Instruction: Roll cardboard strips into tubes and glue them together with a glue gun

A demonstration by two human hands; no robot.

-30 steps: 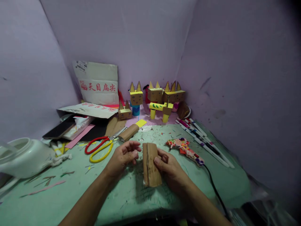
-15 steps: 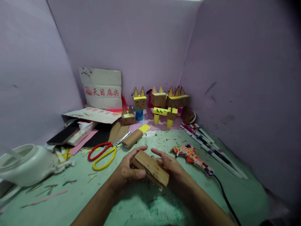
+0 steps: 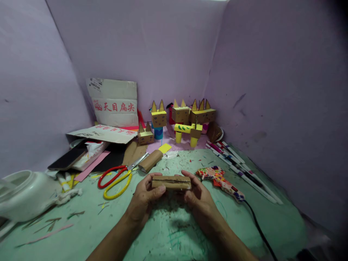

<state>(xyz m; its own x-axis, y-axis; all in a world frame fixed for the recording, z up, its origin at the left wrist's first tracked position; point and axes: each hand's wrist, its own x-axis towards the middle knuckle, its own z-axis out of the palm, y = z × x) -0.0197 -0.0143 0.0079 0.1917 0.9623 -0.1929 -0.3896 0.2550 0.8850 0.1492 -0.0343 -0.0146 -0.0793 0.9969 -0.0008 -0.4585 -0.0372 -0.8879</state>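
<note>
Between both hands, above the green table, I hold a small brown cardboard box with a seam along the side facing me. My left hand grips its left end, thumb in front and fingers behind. At the right end, my right hand is closed round it, the thumb low at the corner and the index finger raised behind. Just beyond lies a cardboard tube. Scissors with one red and one yellow handle rest open to the left. A flower-patterned glue gun lies to the right.
Cardboard animal figures stand at the back. Several markers lie along the right. A white teapot sits at the left edge, with flattened cardboard and a phone behind it. The glue gun's black cord runs toward me.
The cardboard box has been turned from a slant to level, showing its seamed side. My right hand has shifted from behind it to its right end. The view has swung slightly right.
</note>
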